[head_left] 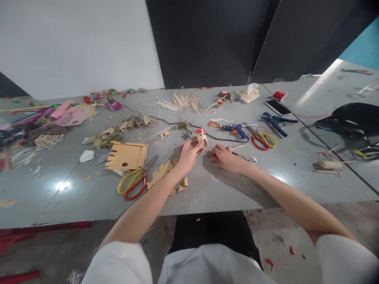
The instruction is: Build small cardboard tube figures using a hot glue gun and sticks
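Note:
Between the thumb and fingers of my left hand (pixel 191 155) is a small cardboard piece (pixel 202 138) with a red top and dark holes, raised a little off the table. Just to its right, my right hand (pixel 222 156) rests low at the tabletop with curled fingers; whatever they grip, if anything, is hidden. A thin dark tool with a metal ring end (pixel 252 159) lies beside that wrist. Beyond the hands sits a blue glue gun (pixel 236 129) with its black cord. Scissors with red and yellow handles (pixel 263 141) lie to the right.
Cut cardboard (pixel 127 156) and a second pair of scissors (pixel 134 183) lie left of my arms. Bamboo pieces (pixel 106 134), thin sticks (pixel 189 101), blue pliers (pixel 276 123), a phone (pixel 278 107) and a red thread spool (pixel 279 95) are spread farther back.

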### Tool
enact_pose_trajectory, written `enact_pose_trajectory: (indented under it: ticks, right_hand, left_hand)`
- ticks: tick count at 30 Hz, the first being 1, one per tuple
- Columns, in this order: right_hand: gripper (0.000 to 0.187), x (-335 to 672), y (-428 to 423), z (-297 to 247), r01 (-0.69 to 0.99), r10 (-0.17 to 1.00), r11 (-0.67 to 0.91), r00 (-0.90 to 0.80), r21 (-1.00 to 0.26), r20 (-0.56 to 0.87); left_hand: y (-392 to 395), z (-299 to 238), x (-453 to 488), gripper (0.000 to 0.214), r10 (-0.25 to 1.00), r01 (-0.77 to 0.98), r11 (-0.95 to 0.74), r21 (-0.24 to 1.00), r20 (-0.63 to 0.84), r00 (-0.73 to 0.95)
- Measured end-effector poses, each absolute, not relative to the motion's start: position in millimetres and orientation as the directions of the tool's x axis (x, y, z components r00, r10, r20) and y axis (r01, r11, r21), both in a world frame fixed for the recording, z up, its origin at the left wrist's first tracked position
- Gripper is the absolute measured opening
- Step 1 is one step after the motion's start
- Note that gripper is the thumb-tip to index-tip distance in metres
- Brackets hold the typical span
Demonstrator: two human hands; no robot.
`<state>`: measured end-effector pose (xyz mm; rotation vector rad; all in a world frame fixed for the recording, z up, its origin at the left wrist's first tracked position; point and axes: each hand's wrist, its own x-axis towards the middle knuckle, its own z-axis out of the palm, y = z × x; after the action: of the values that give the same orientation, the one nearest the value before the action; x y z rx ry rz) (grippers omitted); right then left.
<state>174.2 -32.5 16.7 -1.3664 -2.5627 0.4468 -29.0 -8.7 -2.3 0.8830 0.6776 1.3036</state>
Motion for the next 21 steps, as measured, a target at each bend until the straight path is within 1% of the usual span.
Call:
enact_pose_trajectory:
  ticks: [3, 5, 8, 12, 15, 18, 21]
  right_hand:
    - [0.012, 179, -31, 19, 0.691, 0.855, 0.469, -0.511, -0.549, 0.087]
    - [0.015, 184, -29, 20, 0.606, 0.873, 0.421, -0.472, -0.675, 0.121]
    - [0.023, 190, -25, 20, 0.471, 0.871, 0.42, -0.449, -0.775, 0.199]
    - [0.031, 195, -22, 16, 0.368, 0.872, 0.409, -0.427, -0.835, 0.239]
    - [0.032, 195, -23, 16, 0.331, 0.884, 0.399, -0.388, -0.855, 0.262]
    - [0.038, 195, -25, 16, 0.271, 0.891, 0.406, -0.328, -0.873, 0.312]
    - [0.037, 194, -27, 16, 0.286, 0.874, 0.457, -0.321, -0.842, 0.365]
  left_hand:
    - [-7, -4, -29, 0.046, 0.988, -0.506, 0.036, 0.862, 0.045, 0.146]
    - [-6, -5, -29, 0.047, 0.99, -0.495, 0.034, 0.868, 0.04, 0.138]
    - [-6, -6, -29, 0.046, 0.99, -0.48, 0.027, 0.877, 0.045, 0.137]
    - [-7, -7, -29, 0.048, 0.986, -0.418, 0.007, 0.909, 0.062, 0.152]
    - [-10, -7, -29, 0.059, 0.979, -0.38, -0.002, 0.925, 0.079, 0.188]
    - [-13, -6, -29, 0.07, 0.962, -0.335, -0.007, 0.942, 0.098, 0.255]
    - [-16, -5, -28, 0.065, 0.93, -0.278, -0.06, 0.959, 0.155, 0.333]
